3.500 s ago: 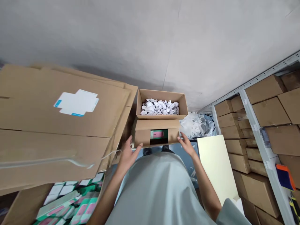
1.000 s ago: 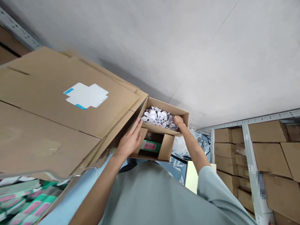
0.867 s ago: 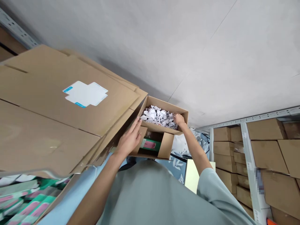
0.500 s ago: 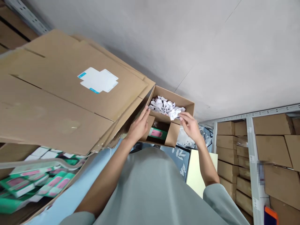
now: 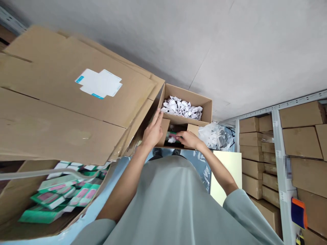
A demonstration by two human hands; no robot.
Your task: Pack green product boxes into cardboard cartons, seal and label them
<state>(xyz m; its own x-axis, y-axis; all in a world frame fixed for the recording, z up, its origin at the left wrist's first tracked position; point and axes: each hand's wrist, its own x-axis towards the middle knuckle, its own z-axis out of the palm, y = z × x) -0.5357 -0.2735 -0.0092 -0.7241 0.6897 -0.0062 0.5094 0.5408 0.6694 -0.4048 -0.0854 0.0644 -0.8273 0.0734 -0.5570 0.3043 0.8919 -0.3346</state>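
Note:
My right hand [image 5: 188, 139] reaches over the small open carton [image 5: 192, 129], its fingers pinched on a piece of crumpled white paper [image 5: 172, 139]. Inside that carton lies a green and pink box [image 5: 173, 134], partly hidden by the hand and paper. My left hand [image 5: 152, 132] lies along the carton's left flap [image 5: 165, 127], fingers stretched out, the tips at the near left corner of a larger open carton [image 5: 187, 90]. That larger one holds a heap of crumpled white paper [image 5: 181, 108].
Flattened cardboard sheets [image 5: 58, 88] are stacked at the left. Below them a big carton [image 5: 15, 204] holds several green and pink boxes [image 5: 51, 212]. A clear plastic bag [image 5: 216, 136] sits right of the small carton. Shelves with cartons [image 5: 298, 112] stand at the right.
My right hand has moved from the larger carton's paper heap down into the small carton with a piece of paper. My left hand stays by the left flap. The view has shifted slightly.

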